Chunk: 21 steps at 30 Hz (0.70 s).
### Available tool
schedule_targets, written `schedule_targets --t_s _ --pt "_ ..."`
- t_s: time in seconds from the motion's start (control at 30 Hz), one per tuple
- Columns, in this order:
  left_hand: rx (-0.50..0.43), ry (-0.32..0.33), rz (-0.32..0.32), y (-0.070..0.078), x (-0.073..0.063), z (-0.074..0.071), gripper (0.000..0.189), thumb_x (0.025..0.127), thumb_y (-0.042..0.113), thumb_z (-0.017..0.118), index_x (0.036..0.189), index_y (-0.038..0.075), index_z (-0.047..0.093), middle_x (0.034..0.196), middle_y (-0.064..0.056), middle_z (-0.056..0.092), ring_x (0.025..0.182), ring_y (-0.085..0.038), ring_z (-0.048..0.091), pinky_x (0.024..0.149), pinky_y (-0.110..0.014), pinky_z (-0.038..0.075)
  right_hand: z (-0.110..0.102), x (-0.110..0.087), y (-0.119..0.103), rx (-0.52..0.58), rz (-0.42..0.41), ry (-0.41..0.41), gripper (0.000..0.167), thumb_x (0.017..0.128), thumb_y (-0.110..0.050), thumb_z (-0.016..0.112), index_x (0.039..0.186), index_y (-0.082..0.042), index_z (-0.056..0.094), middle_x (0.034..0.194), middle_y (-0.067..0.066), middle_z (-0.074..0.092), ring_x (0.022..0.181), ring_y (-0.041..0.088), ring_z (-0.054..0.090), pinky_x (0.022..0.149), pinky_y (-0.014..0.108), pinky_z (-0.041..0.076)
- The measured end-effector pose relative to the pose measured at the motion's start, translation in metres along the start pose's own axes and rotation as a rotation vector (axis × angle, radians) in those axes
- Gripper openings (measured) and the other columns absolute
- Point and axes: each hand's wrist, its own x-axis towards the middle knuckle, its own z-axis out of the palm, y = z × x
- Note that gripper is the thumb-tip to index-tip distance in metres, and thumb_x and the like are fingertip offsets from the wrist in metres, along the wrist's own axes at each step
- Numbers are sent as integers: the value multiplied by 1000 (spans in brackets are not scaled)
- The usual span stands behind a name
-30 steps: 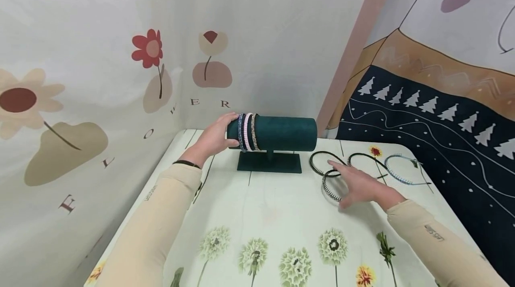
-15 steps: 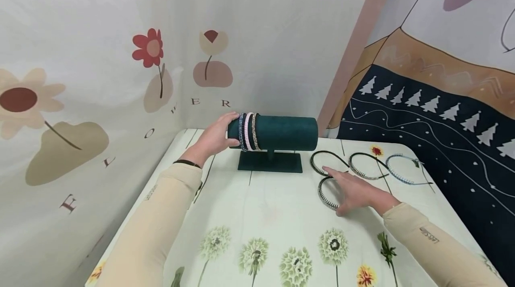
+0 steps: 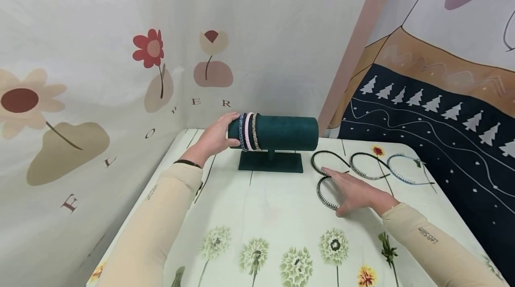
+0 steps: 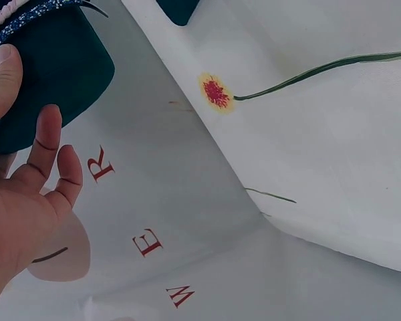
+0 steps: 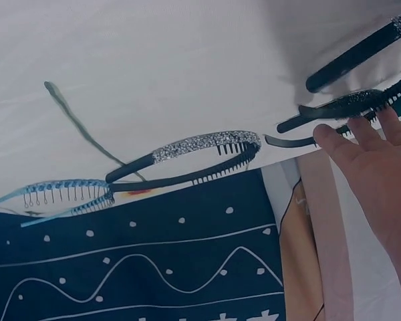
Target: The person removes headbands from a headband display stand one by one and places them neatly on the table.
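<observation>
A dark green velvet headband stand (image 3: 289,133) stands at the back of the table, a horizontal cylinder on a flat base. My left hand (image 3: 215,137) grips its left end, thumb in front and fingers on top. Several headbands, among them a pink one (image 3: 247,132), sit around the cylinder beside that hand. In the left wrist view, the thumb rests by a blue patterned headband (image 4: 27,23). My right hand (image 3: 360,193) reaches over a toothed black headband (image 3: 320,195), holding its sides between thumb and fingers; the palm hides its right part.
Behind my right hand lie another black headband (image 3: 315,168), a black-and-silver one (image 3: 362,155) and a light blue one (image 3: 402,182). White floral cloth covers the table (image 3: 265,215). Patterned hangings (image 3: 273,45) rise close behind the stand and at both sides.
My right hand has shifted slightly left and toward me, and the black headband has moved with it, off the one behind. Left hand and stand keep their place.
</observation>
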Motion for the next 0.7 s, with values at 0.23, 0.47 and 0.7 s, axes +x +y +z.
schedule_targets --t_s 0.23,0.47,0.7 --pt "5 -3 -7 1 0 0 91 96 21 83 170 20 29 180 -4 22 163 -37 30 131 -59 32 1 1 1 -10 -17 14 145 57 -27 105 169 -3 18 168 26 41 146 45 52 122 59 44" --pt "10 -2 -2 0 0 0 92 96 22 83 170 19 29 180 -4 22 163 -37 30 131 -58 32 2 -1 0 -9 11 17 146 57 -27 105 171 -8 15 163 29 46 144 47 53 118 61 47" --pt "7 2 -6 -1 2 1 92 95 22 84 170 20 29 180 -3 22 163 -36 30 131 -59 32 1 -3 -3 -22 33 11 147 56 -26 105 172 -11 15 162 28 47 144 47 52 119 62 46"
